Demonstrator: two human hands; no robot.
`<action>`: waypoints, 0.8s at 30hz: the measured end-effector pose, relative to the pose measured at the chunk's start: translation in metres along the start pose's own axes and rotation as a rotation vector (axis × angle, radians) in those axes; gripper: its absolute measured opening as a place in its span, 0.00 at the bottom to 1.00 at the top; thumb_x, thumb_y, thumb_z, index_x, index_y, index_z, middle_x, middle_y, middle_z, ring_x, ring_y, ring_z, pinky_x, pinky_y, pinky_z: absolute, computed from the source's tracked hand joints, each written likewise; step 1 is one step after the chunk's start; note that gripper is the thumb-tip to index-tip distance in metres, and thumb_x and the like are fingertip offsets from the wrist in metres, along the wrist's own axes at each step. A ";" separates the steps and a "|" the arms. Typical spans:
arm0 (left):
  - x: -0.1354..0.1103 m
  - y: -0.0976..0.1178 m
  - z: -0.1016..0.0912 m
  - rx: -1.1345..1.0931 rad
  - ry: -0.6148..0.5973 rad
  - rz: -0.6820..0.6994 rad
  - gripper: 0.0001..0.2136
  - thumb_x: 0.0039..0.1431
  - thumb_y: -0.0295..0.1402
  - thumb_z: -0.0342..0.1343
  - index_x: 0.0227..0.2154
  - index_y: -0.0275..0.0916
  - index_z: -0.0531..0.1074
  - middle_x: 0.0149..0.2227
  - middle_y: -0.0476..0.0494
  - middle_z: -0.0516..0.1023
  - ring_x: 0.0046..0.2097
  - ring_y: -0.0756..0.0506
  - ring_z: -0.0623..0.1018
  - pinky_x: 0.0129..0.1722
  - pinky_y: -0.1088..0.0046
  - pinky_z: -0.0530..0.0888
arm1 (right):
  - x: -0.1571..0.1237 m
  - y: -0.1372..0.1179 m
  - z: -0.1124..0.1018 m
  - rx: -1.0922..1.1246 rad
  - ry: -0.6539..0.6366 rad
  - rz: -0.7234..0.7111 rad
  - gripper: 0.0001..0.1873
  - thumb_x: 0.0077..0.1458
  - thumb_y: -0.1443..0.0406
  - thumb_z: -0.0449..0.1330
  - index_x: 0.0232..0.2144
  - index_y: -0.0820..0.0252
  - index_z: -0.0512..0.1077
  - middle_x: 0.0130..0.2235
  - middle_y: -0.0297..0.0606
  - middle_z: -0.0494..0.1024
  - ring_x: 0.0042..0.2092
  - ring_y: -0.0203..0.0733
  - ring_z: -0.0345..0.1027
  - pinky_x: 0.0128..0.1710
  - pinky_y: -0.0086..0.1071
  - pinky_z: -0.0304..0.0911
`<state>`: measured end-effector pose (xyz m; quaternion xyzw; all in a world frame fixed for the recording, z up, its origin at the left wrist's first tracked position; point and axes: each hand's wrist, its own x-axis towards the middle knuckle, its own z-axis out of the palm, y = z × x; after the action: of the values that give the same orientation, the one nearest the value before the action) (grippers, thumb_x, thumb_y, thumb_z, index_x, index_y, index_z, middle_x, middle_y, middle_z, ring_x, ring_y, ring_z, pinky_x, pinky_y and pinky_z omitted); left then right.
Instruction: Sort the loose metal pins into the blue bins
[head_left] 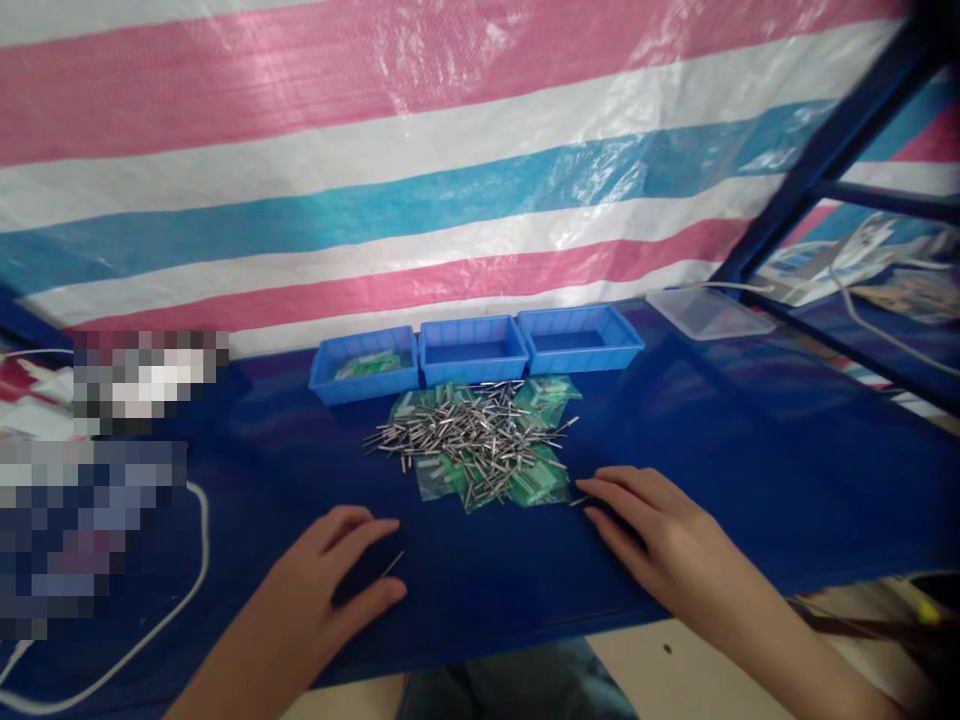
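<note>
On the blue table, my left hand (341,575) is held with thumb and fingers spread apart. A thin metal pin (393,564) lies in the gap between them, apparently on the table surface. To the right, my right hand (652,525) reaches inward, its thumb and forefinger slightly parted. Another slim metal pin (579,501) shows at those fingertips; whether they touch it is unclear. Beyond both hands sits a loose heap of metal pins (480,435), several of them crossing one another. Green-tinted clear plastic packets (541,482) lie under and around the heap.
Three blue bins stand in a row behind the heap: the left bin (364,388) contains green packets, beside a middle bin (474,374) and a right bin (589,357). A clear plastic lid or tray (709,314) is at back right. A white cable (204,540) curves along the left.
</note>
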<state>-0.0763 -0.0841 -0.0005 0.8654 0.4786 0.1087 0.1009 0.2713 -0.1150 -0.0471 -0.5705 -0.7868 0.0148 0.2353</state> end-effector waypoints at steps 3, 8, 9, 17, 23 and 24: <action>-0.022 0.004 0.029 0.045 0.152 0.065 0.15 0.62 0.42 0.51 0.46 0.42 0.74 0.42 0.42 0.75 0.43 0.45 0.77 0.43 0.73 0.76 | -0.004 0.002 0.003 -0.021 0.028 -0.032 0.11 0.62 0.66 0.50 0.39 0.61 0.73 0.42 0.45 0.75 0.42 0.47 0.70 0.42 0.40 0.67; -0.017 0.011 0.037 0.103 0.252 0.141 0.16 0.68 0.35 0.41 0.41 0.39 0.75 0.37 0.42 0.77 0.37 0.47 0.79 0.39 0.73 0.77 | 0.007 0.000 0.000 -0.015 0.022 -0.043 0.10 0.62 0.68 0.50 0.38 0.60 0.71 0.42 0.44 0.75 0.41 0.46 0.70 0.42 0.39 0.66; -0.013 0.011 0.035 0.104 0.254 0.148 0.17 0.68 0.35 0.40 0.40 0.38 0.75 0.37 0.42 0.77 0.37 0.47 0.79 0.39 0.72 0.77 | 0.013 -0.002 -0.001 0.002 0.054 -0.038 0.09 0.62 0.67 0.50 0.38 0.60 0.71 0.41 0.44 0.75 0.41 0.45 0.69 0.42 0.39 0.66; 0.068 0.013 0.016 -0.100 0.192 0.109 0.11 0.66 0.33 0.45 0.39 0.40 0.74 0.38 0.46 0.76 0.41 0.47 0.77 0.43 0.71 0.74 | 0.100 -0.009 -0.003 0.083 0.174 -0.085 0.11 0.62 0.63 0.51 0.37 0.60 0.73 0.39 0.41 0.77 0.40 0.43 0.71 0.42 0.35 0.66; 0.110 0.024 0.016 -0.096 0.256 0.128 0.14 0.64 0.35 0.47 0.50 0.41 0.69 0.46 0.42 0.72 0.42 0.46 0.77 0.43 0.71 0.73 | 0.117 0.037 0.000 -0.019 0.176 0.078 0.15 0.58 0.61 0.53 0.41 0.65 0.74 0.39 0.48 0.79 0.38 0.49 0.73 0.40 0.41 0.67; 0.111 0.026 0.017 -0.095 0.255 0.158 0.14 0.64 0.34 0.47 0.50 0.41 0.69 0.46 0.42 0.72 0.42 0.46 0.77 0.43 0.70 0.73 | 0.115 0.043 0.001 -0.025 0.141 0.052 0.17 0.56 0.60 0.56 0.43 0.65 0.74 0.41 0.48 0.79 0.41 0.50 0.73 0.43 0.41 0.67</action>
<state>0.0071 -0.0043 0.0003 0.8737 0.4124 0.2480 0.0713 0.2814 0.0044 -0.0198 -0.5933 -0.7532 -0.0291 0.2828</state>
